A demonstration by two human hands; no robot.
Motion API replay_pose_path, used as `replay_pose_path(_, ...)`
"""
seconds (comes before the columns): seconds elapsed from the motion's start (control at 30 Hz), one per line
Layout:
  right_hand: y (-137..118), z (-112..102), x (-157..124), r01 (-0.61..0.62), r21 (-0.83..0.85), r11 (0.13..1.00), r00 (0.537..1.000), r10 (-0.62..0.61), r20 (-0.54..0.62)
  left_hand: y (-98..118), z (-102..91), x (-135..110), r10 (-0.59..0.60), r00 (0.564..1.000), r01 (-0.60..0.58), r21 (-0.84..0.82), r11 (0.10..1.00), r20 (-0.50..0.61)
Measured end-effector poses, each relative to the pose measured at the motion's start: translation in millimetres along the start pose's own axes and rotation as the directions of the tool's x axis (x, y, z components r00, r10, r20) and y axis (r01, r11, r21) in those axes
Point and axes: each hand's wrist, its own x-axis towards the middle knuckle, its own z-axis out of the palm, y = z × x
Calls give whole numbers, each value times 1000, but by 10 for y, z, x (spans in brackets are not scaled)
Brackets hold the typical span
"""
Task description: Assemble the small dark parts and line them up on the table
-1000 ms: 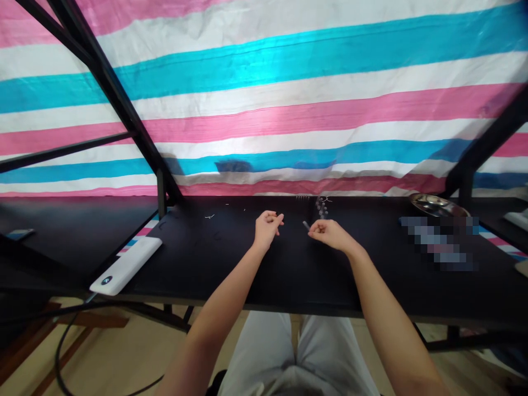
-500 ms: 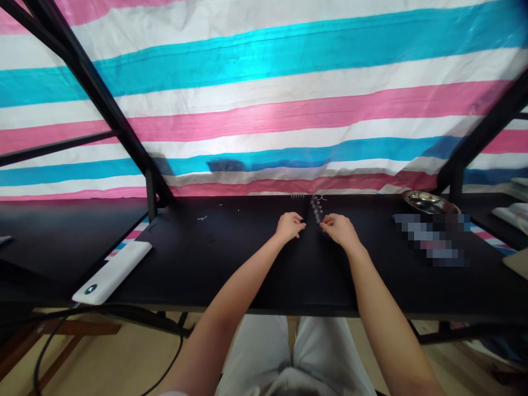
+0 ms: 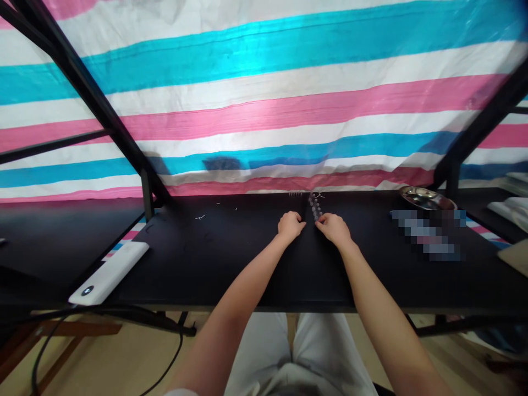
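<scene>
A clear, knobbly strip like a string of beads [image 3: 315, 207] lies on the black tabletop [image 3: 231, 264], running away from me. At its near end my right hand [image 3: 335, 227] is closed, thumb and fingertips pinching it. Just to the left, my left hand [image 3: 291, 225] rests low over the table with curled fingers drawn together. Whatever it pinches, if anything, is too small to make out. Beyond the hands, a thin white thread-like piece [image 3: 319, 195] lies by the strip's far end, and a row of tiny pale pieces [image 3: 295, 193] sits at the back edge.
A shiny metal dish [image 3: 429, 198] stands at the back right, with a blurred-out item [image 3: 431, 235] in front of it. On the left lies a white power bank [image 3: 109, 275] with a black cable. White scraps [image 3: 200, 216] dot the table. Black frame bars and striped sheeting rise behind.
My right hand has shifted slightly left, onto the near end of the clear strip. The left hand's fingers have curled in more. The view has moved a little.
</scene>
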Motion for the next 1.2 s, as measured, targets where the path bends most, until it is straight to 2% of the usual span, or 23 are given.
replay_pose_path(0.13, 19, 27, 19, -7, -15, 1000, 1000, 8, 23, 15, -19, -18, 6, 1000, -6, 46, 999, 3)
replay_pose_path(0.23, 61, 28, 34, -12, 10, 1000, 999, 12, 46, -37, -115, -48, 29, 999, -31, 94, 995, 30)
replay_pose_path(0.33, 132, 2, 38, 5, 44, 999, 997, -8, 81, -209, -271, -107, 61, 997, -67, 168, 983, 43)
replay_pose_path(0.43, 224, -45, 28, 11, 72, 997, 992, -20, 122, -455, -424, -190, 70, 997, -64, 257, 964, -15)
replay_pose_path(0.57, 330, -107, 22, 4, 39, 999, 993, -9, 121, -678, -525, -278, 97, 994, -82, 259, 963, -46)
replay_pose_path(0.67, 345, -133, 16, -21, -58, 998, 999, 24, 47, -694, -500, -303, 118, 986, -80, 290, 954, -115)
replay_pose_path(0.77, 297, -114, -6, -60, -139, 988, 998, 58, -20, -662, -428, -310, 194, 971, -137, 342, 930, -138)
replay_pose_path(0.87, 236, -27, -25, -48, -165, 985, 999, 45, -22, -662, -346, -303, 239, 966, -188, 358, 915, -103)
replay_pose_path(1.03, 209, 192, -4, -11, -135, 991, 1000, 7, -28, -720, -246, -269, 201, 980, -191, 359, 914, 10)
replay_pose_path(1.2, 221, 285, 23, -15, -111, 994, 999, 11, -35, -740, -224, -261, 198, 980, -197, 363, 911, 34)
